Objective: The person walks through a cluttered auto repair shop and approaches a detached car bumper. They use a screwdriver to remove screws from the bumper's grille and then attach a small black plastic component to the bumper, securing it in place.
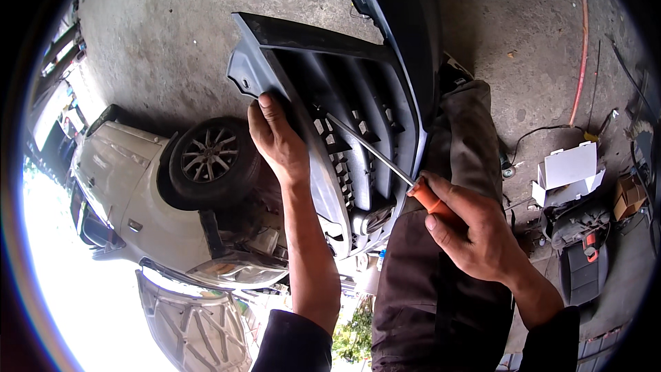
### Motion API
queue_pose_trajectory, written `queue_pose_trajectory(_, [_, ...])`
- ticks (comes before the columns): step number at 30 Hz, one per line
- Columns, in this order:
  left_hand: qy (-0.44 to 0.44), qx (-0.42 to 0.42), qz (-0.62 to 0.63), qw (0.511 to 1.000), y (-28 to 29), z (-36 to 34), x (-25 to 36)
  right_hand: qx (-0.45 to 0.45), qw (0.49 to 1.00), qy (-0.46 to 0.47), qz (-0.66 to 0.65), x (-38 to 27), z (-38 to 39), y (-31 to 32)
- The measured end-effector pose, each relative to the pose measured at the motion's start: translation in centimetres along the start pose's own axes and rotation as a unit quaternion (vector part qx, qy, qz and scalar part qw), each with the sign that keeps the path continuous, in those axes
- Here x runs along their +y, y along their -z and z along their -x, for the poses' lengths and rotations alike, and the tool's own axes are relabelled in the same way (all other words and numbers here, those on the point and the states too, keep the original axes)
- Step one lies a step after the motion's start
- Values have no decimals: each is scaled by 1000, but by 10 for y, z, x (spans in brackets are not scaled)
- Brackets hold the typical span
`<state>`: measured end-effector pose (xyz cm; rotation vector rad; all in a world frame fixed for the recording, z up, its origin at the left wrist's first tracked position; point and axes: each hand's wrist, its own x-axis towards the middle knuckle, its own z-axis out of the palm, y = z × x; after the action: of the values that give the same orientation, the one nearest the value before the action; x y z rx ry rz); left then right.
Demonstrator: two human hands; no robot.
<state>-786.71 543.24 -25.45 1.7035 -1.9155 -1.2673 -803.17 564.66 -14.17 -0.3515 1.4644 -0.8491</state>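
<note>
A dark plastic car grille (322,43) with slats and honeycomb mesh is tilted up before me, joined to or resting against a long black bumper-like panel (415,48); I cannot tell which. With thumb and fingers, my left hand (281,139) grips the grille's left edge, below a small tab with a hole. My right hand (474,233) is wrapped round the orange handle of a screwdriver (377,153). Its long metal shaft slants up and left across the slats, its tip over the mesh. Whether the tip touches the mesh cannot be made out.
To the left is a white car (165,234) with its front wheel (210,155) and a raised bonnet (196,327). My trousered leg (441,289) is beside the panel. At right are a white box (568,171), a cardboard box (628,196), a car seat (584,272) and a red hose (582,48).
</note>
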Motion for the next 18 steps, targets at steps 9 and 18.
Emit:
queue_pose_trajectory(9, [6, 32, 0, 999, -3, 6, -1, -11, 934, 58, 352, -46, 6, 2])
queue_pose_trajectory(18, [30, 77, 13, 996, -1, 4, -6, -57, 797, 168, 577, -71, -15, 15])
